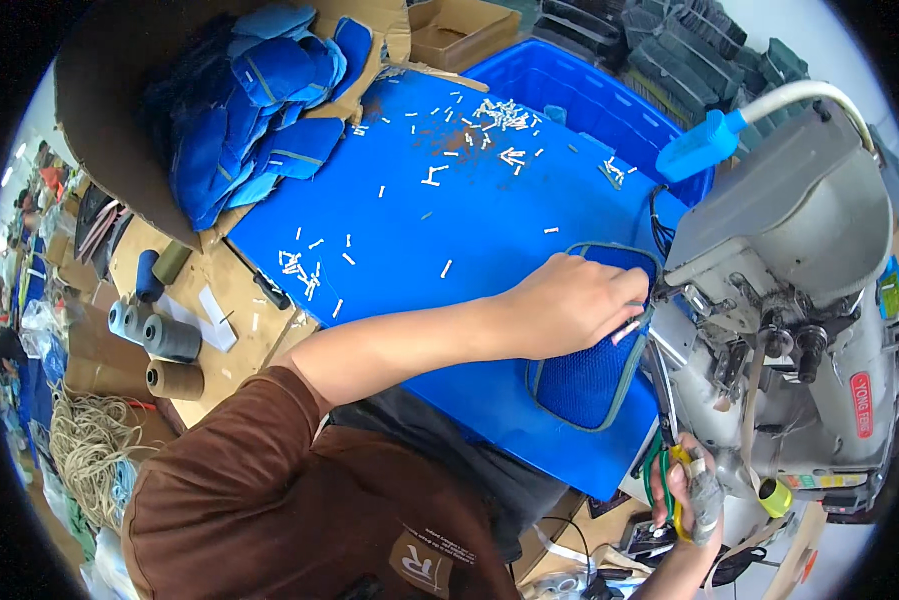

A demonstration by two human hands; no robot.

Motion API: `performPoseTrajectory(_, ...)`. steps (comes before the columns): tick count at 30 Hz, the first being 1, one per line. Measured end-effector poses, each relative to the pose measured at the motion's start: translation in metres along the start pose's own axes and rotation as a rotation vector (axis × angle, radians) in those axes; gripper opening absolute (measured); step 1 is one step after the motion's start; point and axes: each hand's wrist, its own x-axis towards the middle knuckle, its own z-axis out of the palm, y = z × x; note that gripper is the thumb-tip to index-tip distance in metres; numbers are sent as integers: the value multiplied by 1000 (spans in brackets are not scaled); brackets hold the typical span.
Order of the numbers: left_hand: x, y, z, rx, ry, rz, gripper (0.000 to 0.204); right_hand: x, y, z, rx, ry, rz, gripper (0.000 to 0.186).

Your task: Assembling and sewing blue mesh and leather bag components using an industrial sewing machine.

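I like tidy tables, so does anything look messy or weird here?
Yes. Little white pieces are scattered across the blue tabletop, heaped thickest toward the far edge, as if spilled. Among them is a brownish patch that breaks up the plain blue; I can't tell whether it's dirt or wear. At left, a pale cord heap looks tangled.

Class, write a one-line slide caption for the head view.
Beside a grey sewing machine, the left hand holds a blue mesh piece; the right hand holds scissors.
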Motion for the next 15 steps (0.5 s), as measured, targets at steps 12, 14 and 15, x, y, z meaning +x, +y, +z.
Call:
performPoseTrajectory(12, 2, -12, -1, -347, 23, 62, 11, 21, -55, -19, -302, -95, 117, 53)
performPoseTrajectory(14, 4, -11, -5, -364, -32, 63, 12, 25, -59, -26, -375, -128, 106, 55)
performPoseTrajectory(15, 5, -12, -4, -366, -29, 62, 12, 26, -65, -28, -411, -144, 152, 56)
